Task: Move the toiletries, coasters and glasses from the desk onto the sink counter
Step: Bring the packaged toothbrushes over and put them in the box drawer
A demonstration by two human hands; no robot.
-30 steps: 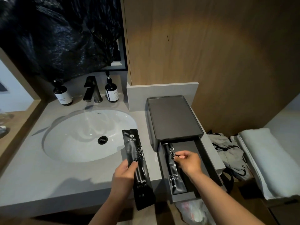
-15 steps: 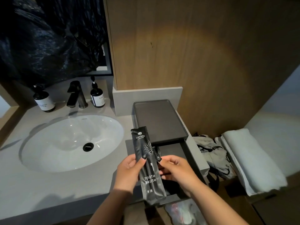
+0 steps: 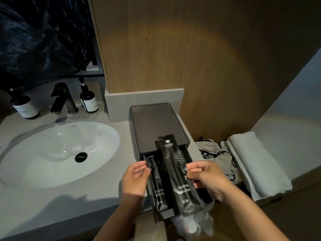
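Two black toothbrush packets are at the open drawer (image 3: 163, 216) of a black box (image 3: 156, 126) on the sink counter (image 3: 52, 206). One packet (image 3: 157, 185) lies in the drawer's left side. My left hand (image 3: 135, 180) is beside it, thumb tip touching its upper edge, fingers relaxed. The second packet (image 3: 175, 167) slants over the drawer's right side, its top over the box lid. My right hand (image 3: 205, 178) pinches this packet by its right edge.
A white basin (image 3: 52, 153) fills the counter's left, with a dark faucet (image 3: 62, 98) and two pump bottles (image 3: 25, 106) (image 3: 89, 100) behind. Right of the box lie a printed cloth bag (image 3: 217, 159) and a folded white towel (image 3: 257, 164). Crumpled clear plastic (image 3: 196, 223) hangs below the drawer.
The packet my left hand held has passed to my right hand and moved right, over the drawer. My left hand let go and now touches the packet lying in the drawer.
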